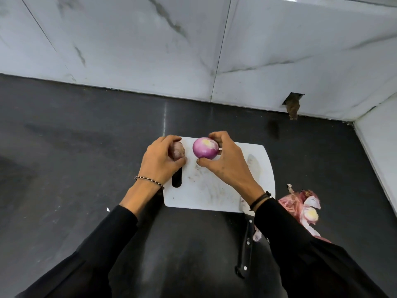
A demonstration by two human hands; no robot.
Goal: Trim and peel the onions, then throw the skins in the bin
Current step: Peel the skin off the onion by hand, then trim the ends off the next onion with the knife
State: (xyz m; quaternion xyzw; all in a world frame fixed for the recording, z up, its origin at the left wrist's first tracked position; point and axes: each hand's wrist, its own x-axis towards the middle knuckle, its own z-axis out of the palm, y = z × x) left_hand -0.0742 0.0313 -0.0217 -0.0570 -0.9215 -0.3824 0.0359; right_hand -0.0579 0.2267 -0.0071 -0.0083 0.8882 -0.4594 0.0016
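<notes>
Broadly, a dark, matt counter is seen, w/ white, grey-veined marble-look tiles behind it and at the right. A white plastic cutting board is laid on it. The board is rectangular w/ rounded corners and a slot handle at its left side, and its surface is scratched and stained. A knife w/ a wide steel blade and a black riveted handle is laid along the board's right edge, partly hidden by the right forearm. A pile of pink, papery skins is seen on the counter just beside the board, at the right.

The left hand is curled round an unpeeled onion, dull brown-purple, at the board's far-left corner. The fingers are wrapped approx. halfway round it. A peeled onion, smooth and glossy purple w/ a pale-yellow cut top, is gripped by the right hand, thumb under and fingers over. Whether the onions touch the board can't be told. The two onions are separated by a small gap.
</notes>
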